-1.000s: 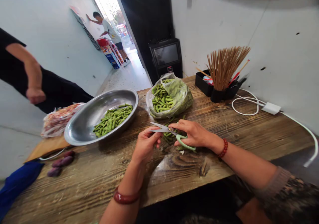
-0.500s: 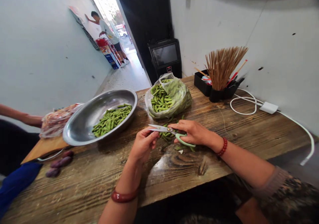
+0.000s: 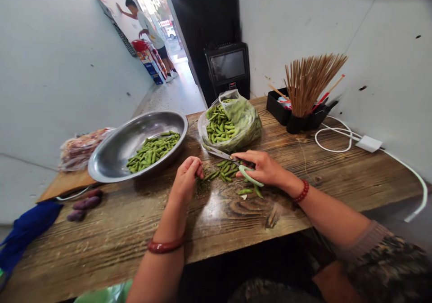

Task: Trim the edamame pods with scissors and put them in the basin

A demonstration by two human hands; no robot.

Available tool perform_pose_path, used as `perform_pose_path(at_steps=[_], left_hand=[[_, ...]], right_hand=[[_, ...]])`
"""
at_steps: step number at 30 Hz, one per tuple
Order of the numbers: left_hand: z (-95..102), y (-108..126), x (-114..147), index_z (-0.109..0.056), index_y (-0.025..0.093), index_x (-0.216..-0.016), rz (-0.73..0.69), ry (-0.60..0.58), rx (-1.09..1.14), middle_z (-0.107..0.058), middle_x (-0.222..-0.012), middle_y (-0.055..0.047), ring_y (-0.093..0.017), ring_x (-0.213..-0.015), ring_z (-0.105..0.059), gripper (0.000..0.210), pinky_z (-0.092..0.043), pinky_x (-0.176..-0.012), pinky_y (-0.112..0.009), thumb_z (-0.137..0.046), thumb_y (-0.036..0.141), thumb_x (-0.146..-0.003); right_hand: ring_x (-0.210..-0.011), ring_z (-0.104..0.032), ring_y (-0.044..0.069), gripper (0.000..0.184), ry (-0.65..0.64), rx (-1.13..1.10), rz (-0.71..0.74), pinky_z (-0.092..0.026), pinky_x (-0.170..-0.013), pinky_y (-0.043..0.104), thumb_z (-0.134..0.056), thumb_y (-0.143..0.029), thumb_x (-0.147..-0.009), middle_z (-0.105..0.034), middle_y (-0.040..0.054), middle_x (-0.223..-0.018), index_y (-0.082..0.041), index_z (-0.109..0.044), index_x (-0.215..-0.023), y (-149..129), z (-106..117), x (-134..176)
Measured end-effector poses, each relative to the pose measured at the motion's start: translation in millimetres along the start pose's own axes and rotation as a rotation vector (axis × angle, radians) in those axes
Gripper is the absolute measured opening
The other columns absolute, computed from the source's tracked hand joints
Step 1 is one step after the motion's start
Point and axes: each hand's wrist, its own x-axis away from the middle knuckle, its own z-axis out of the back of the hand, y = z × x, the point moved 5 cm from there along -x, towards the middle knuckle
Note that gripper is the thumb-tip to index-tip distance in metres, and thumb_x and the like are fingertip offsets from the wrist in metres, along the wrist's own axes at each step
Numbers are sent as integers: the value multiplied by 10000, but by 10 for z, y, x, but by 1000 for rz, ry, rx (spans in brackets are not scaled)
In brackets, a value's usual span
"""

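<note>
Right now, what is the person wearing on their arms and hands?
Both hands are bare, no gloves. The left hand has a dark red, smooth, shiny bangle round its wrist. The right hand has a bracelet of round red beads. The right arm shows a patterned dark sleeve with a greyish cuff; the left arm is bare.

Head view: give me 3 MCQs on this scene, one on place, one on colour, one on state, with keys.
1. Where does the plastic bag of pods sit?
A. right of the metal basin
B. inside the basin
C. on the floor

2. What colour are the handles of the scissors?
A. red
B. light green
C. black

3. What does the right hand hold?
A. nothing
B. a chopstick
C. the scissors

Key: 1 A, the bag stands on the table beside the basin's right rim. 2 B, a pale green loop shows under the fingers. 3 C, fingers are through the handle; the left hand is at the loose pods.
</note>
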Motion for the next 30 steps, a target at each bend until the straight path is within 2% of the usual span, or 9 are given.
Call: perform_pose_path(at_steps=[3, 5, 9, 12, 15, 19, 25, 30], left_hand=[[-11, 48, 4, -532, 191, -772, -167, 38, -476, -487, -583, 33, -130, -569, -463, 196, -366, -600, -252, -459, 330, -890], [-43, 84, 17, -531, 193, -770, -252, 36, -704, -518, -634, 19, -140, -613, -480, 195, -362, -625, -258, -431, 304, -896], [-75, 123, 41, -517, 193, -753, -323, 13, -924, -544, -680, 5, -145, -645, -496, 215, -360, -631, -258, -432, 323, -902], [-116, 101, 55, -539, 191, -700, -342, -111, -1056, -551, -653, -6, -150, -623, -499, 290, -364, -613, -262, -433, 353, -915], [-171, 75, 82, -634, 183, -778, -415, -238, -1139, -628, -765, -53, -179, -735, -564, 259, -405, -695, -285, -440, 283, -918], [-189, 14, 83, -687, 193, -923, -403, -276, -1211, -663, -879, -81, -214, -844, -597, 167, -433, -768, -317, -535, 205, -856], [-148, -40, 47, -634, 190, -891, -327, -218, -1264, -665, -909, -79, -225, -883, -590, 107, -428, -793, -330, -581, 158, -804], [-76, -67, 21, -604, 199, -844, -257, -150, -1225, -660, -834, -64, -226, -811, -591, 89, -411, -711, -308, -647, 239, -777]], right_hand=[[-731, -590, 138, 520, -9, -5, -9, -475, -701, 253, -725, -373, -775, -669, 50, -917, -177, -602, -1240, 1, -12, -1], [-744, -594, 141, 521, -15, -5, -6, -476, -712, 255, -727, -366, -775, -671, 52, -919, -174, -602, -1243, -5, -16, -5], [-742, -593, 142, 521, -19, 9, -9, -474, -712, 257, -731, -352, -772, -671, 50, -906, -171, -603, -1244, -12, -17, -9], [-741, -594, 145, 521, -27, 14, -8, -477, -714, 261, -735, -342, -768, -668, 54, -899, -158, -608, -1239, -10, -26, -9], [-738, -592, 147, 522, -23, 16, -8, -479, -714, 263, -740, -341, -762, -671, 57, -899, -148, -614, -1230, -6, -31, -10], [-732, -587, 146, 508, -25, 27, -15, -477, -704, 261, -733, -347, -767, -674, 56, -901, -158, -617, -1224, 3, -42, -10], [-737, -595, 146, 512, -39, 9, -13, -484, -713, 264, -732, -343, -767, -676, 58, -910, -164, -614, -1231, 30, -66, -2], [-724, -592, 143, 506, -34, -12, -23, -487, -706, 268, -718, -363, -781, -676, 58, -898, -162, -612, -1233, 45, -73, 3]])
